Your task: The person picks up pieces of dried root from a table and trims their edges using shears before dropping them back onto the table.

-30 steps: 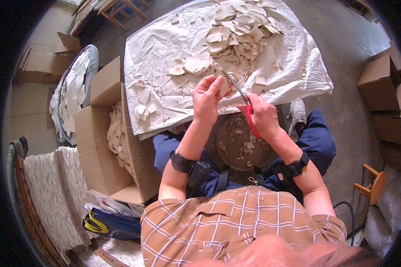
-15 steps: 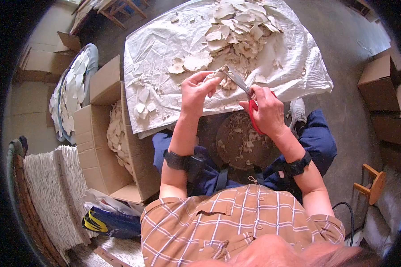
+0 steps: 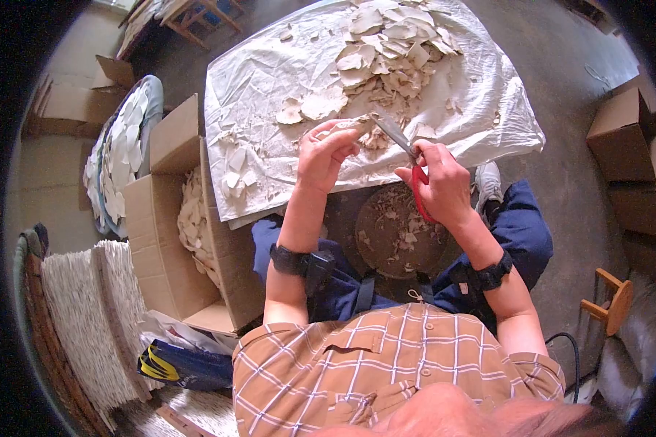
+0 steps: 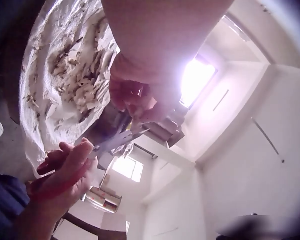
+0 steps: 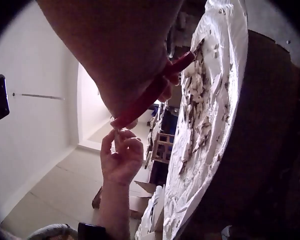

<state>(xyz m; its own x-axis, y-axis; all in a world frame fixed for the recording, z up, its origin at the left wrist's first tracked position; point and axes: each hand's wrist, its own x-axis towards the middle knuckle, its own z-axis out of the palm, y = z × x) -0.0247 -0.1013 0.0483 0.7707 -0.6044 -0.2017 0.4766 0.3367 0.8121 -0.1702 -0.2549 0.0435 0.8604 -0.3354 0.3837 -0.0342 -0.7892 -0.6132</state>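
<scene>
My left hand (image 3: 321,156) pinches a flat, pale, brittle-looking piece (image 3: 351,126) with a browner edge, above the near side of the cloth-covered table. My right hand (image 3: 444,186) grips scissors with red handles (image 3: 418,191). Their grey blades (image 3: 395,135) point up and left, tips right at the brown edge of the piece. From the left wrist, the blades (image 4: 115,141) reach from the right hand (image 4: 65,177) toward the left fingers. In the right wrist view the red handle (image 5: 145,102) lies along the right hand, and the left hand (image 5: 121,162) is beyond it.
A heap of pale flat pieces (image 3: 397,51) lies on the white cloth (image 3: 251,73), with two larger ones (image 3: 324,103) and crumbs nearer. Left stands an open cardboard box (image 3: 171,251) of pieces. Below the table edge, a round container (image 3: 393,251) holds scraps.
My left hand has moved left and turned, tilting the piece it pinches. The scissors have shifted slightly right, with their tips now at the piece's brown edge.
</scene>
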